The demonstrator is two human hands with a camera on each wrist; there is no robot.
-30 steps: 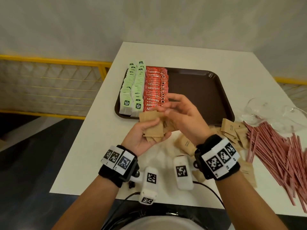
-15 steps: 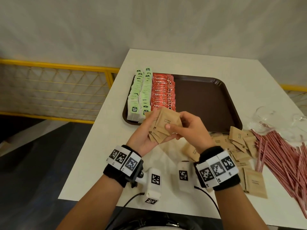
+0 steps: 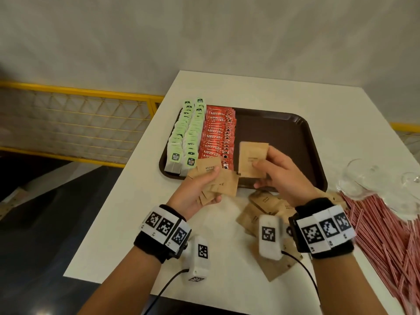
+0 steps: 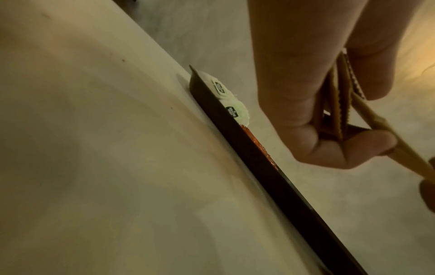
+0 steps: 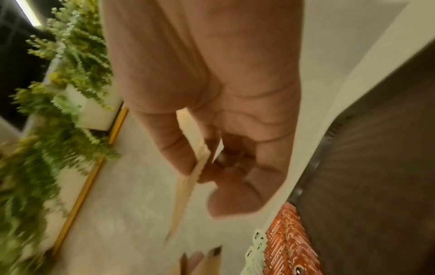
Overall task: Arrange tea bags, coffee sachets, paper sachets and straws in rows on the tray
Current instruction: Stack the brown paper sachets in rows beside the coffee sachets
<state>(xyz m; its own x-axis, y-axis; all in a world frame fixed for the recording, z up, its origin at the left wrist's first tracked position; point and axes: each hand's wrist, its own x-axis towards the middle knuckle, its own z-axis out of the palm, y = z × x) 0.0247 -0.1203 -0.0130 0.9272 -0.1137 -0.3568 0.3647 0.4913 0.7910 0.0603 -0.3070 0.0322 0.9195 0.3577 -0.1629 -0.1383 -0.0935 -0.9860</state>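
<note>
Left hand (image 3: pixel 193 192) sits over the table's near edge of the tray, fingers curled round a fanned stack of brown paper sachets (image 3: pixel 217 180), thumb on top; the left wrist view shows the same stack (image 4: pixel 339 96) edge-on, clamped between thumb and fingers. Right hand (image 3: pixel 281 176) pinches a single brown sachet (image 3: pixel 252 159) between thumb and fingertips, held above the bare part of the tray just right of the coffee row; can't tell if it touches the tray. In the right wrist view that sachet (image 5: pixel 188 186) shows as a thin blurred edge in the pinch. Brown tray (image 3: pixel 284 133) is on the white table (image 3: pixel 141 235). Two rows of green tea bags (image 3: pixel 186 135) along its left side, one row of red coffee sachets (image 3: pixel 217 135) right beside them, overlapped. Rest of tray surface bare. Loose brown sachets (image 3: pixel 261 205) lie scattered on the table near the tray's front edge, partly under the right wrist. Pile of red-striped straws (image 3: pixel 386 242) at the table's right side, off the tray, with clear glassware (image 3: pixel 363 178) beside them.
</note>
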